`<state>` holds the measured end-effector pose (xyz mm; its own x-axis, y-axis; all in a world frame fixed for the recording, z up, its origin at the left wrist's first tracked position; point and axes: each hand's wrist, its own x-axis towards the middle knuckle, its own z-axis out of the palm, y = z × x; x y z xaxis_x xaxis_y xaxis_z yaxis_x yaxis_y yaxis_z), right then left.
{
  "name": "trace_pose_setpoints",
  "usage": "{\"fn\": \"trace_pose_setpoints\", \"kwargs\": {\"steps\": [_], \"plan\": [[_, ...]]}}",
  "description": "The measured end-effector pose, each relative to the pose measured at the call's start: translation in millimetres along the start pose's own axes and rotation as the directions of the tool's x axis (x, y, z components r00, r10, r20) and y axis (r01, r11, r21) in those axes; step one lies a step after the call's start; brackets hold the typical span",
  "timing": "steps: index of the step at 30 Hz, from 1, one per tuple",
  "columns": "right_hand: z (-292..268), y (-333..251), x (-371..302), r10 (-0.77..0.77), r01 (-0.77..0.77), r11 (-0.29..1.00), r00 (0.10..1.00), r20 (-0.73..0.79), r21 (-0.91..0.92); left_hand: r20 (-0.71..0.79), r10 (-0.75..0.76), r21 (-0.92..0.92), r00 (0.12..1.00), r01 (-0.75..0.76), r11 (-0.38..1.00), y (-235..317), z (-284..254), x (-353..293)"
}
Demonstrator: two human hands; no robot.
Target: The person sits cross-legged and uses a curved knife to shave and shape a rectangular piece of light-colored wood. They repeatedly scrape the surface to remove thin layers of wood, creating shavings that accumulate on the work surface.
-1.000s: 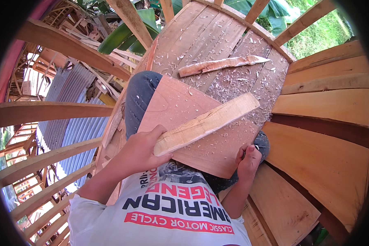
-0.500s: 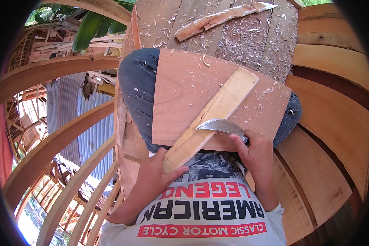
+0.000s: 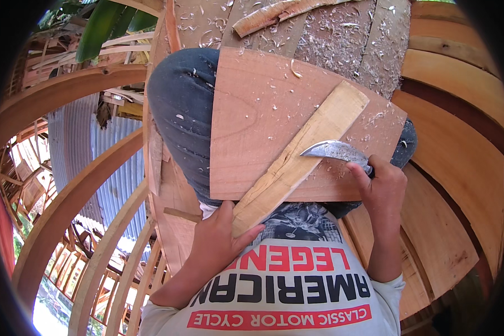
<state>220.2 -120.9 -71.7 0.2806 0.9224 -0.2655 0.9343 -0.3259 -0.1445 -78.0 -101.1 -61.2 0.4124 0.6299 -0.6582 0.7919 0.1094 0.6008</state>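
Holding a wooden bar (image 3: 298, 157) occupies the left hand (image 3: 217, 231), a knife (image 3: 341, 152) the right (image 3: 385, 185).

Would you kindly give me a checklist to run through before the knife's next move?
1. Left grip on the stick: ok, it holds the near end.
2. Right grip on the knife: ok, it is held.
3. Left grip clear of the knife: ok, they are apart.
4. Board under the stick: ok, beneath most of it.
5. Board free of shavings: not ok, some lie on it.
6. Knife touching the stick: cannot tell.
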Motion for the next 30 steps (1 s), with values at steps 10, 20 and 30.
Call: {"fn": "trace_pose_setpoints", "kwargs": {"steps": [10,20,30], "plan": [[0.2,42.5,21.1,0.338,-0.336,0.941,0.929,-0.149,0.039,0.049,-0.037,0.052,0.998,0.035,0.998,-3.0,-0.5,-1.6],[-6.6,-21.3,-10.3,-0.068,0.049,0.988,0.989,0.133,0.145,0.115,-0.157,0.053,0.981,0.152,0.987,1.2,2.1,4.6],[-6.0,-4.0,1.6,-0.064,0.061,0.998,0.992,0.108,0.030,0.126,-0.159,0.025,0.979,0.157,0.987,-2.0,2.2,7.0]]}}
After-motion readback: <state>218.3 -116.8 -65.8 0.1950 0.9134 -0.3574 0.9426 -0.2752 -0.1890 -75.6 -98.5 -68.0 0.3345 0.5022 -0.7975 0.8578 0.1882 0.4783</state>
